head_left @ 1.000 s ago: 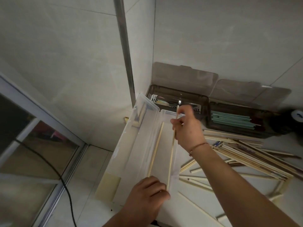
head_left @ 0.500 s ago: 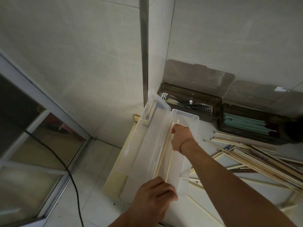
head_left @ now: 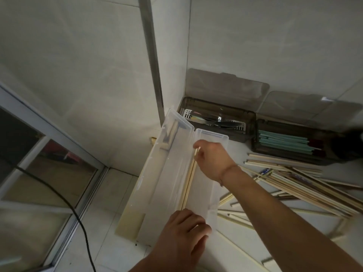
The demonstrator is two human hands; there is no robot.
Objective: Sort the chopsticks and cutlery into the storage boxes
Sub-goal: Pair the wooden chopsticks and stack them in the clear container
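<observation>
Right hand (head_left: 213, 160): fingers pinched on two bamboo chopsticks (head_left: 189, 178) inside clear box (head_left: 215, 195).
Left hand (head_left: 183, 235): fingers curled on box's near end.
Risk: chopsticks may slip out over the box's wall on release.

What we cannot make out around the boxes

Our left hand (head_left: 183, 235) covers the near end of the clear box (head_left: 200, 185) and the near tips of the two chopsticks (head_left: 188, 182) lying in it, so we cannot tell whether its fingers touch them. Our right hand (head_left: 213, 157) hides their far ends, and its grip is hard for us to read. The loose chopstick pile (head_left: 306, 183) runs off the right edge, and our right forearm crosses part of it. In the dark left box (head_left: 216, 118) the cutlery is a dim blur. A black object at the right edge is cut off.
</observation>
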